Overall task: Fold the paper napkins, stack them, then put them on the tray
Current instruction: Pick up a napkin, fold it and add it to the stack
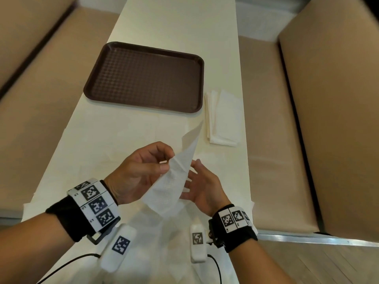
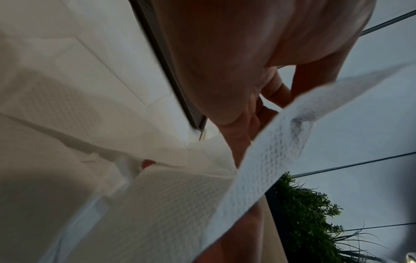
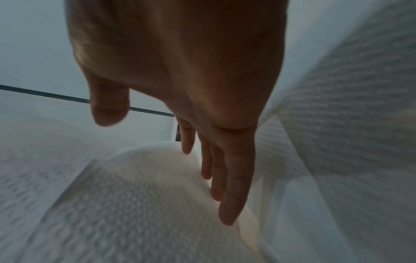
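Left hand (image 1: pixel 135 171) raised above the desk (image 1: pixel 131 124), thumb and curled fingers (image 1: pixel 164 149) pinching a white napkin (image 1: pixel 174 181) held up in the air. Right hand (image 1: pixel 202 186) just beside it, fingers straight and loosely spread against the napkin's far side. Farther back, brown tray (image 1: pixel 96 78); right of it, stacked napkins (image 1: pixel 225 117).

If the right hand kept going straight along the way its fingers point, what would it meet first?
Probably the paper napkin that the left hand pinches: the right hand, fingers straight, points up-left beside it. Whether they already touch is unclear.
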The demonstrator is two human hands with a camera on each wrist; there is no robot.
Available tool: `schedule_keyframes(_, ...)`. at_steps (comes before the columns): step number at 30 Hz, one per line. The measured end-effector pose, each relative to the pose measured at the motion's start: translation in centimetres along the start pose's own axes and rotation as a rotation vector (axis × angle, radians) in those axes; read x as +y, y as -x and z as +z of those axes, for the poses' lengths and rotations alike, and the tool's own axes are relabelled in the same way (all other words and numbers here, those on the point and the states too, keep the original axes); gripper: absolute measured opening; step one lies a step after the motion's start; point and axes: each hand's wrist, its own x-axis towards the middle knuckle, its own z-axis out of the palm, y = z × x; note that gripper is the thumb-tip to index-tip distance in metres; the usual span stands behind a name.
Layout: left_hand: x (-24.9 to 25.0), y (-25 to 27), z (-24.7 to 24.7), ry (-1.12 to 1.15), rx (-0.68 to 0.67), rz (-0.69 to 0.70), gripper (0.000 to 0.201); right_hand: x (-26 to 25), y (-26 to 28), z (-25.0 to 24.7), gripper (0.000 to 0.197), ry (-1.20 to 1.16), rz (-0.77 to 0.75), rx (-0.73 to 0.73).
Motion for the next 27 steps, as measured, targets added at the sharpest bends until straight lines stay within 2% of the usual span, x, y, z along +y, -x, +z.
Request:
schedule_keyframes(3, -0.2, -0.4, 0.0, -0.003, 0.009, -0.016, 0.03, 0.4, -0.1, 0.7, 0.08, -0.025, 0.019, -0.064)
schedule_keyframes(6, 0.0, -0.7, -0.4, 0.009, 0.041, -0.003, 0.039, 0.7, -0.1, 0.7, 0.074, -0.025, 0.014, -0.105)
schedule_keyframes(8, 0.3, -0.7, -0.8, 0.021, 0.076, 0.015, 0.041, 0.7, 0.0, 0.4, 0.078, -0.064, 0.038, -0.103)
schedule_keyframes(11, 0.9, -0.6, -1.4, 0.037, 0.12, 0.039, 0.045, 0.8, 0.2, 0.1, 0.058, -0.121, 0.05, -0.125)
schedule_keyframes(12, 1.0, -0.6, -1.5, 0.042, 0.127, 0.042, 0.045, 0.9, 0.2, 0.2, 0.058, -0.135, 0.056, -0.13)
schedule_keyframes(13, 1.1, -0.6, -1.5, 0.044, 0.131, 0.042, 0.046, 1.1, 0.2, 0.3, 0.066, -0.146, 0.059, -0.125)
schedule_keyframes(15, 1.0, -0.8, -1.8, 0.045, 0.149, 0.041, 0.044, 1.3, -0.1, 0.4, 0.081, -0.176, 0.052, -0.13)
schedule_keyframes(19, 0.8, -0.9, -3.3, 0.034, 0.287, 0.039, 0.027, 1.1, -0.4, 1.0, 0.072, -0.237, 0.022, -0.15)
schedule_keyframes(23, 0.4, -1.1, -3.9, -0.091, 0.437, -0.006, 0.022, 0.6, -0.4, 0.9, 0.074, -0.223, -0.015, -0.118)
schedule_keyframes(25, 0.1, -1.2, -4.1, -0.117, 0.473, -0.054, 0.023, 0.2, -0.3, 1.1, 0.067, -0.164, -0.041, -0.052)
schedule_keyframes(27, 0.0, -1.1, -4.1, -0.108, 0.453, -0.114, 0.028, -0.2, -0.2, 1.3, 0.055, -0.076, -0.044, 0.02)
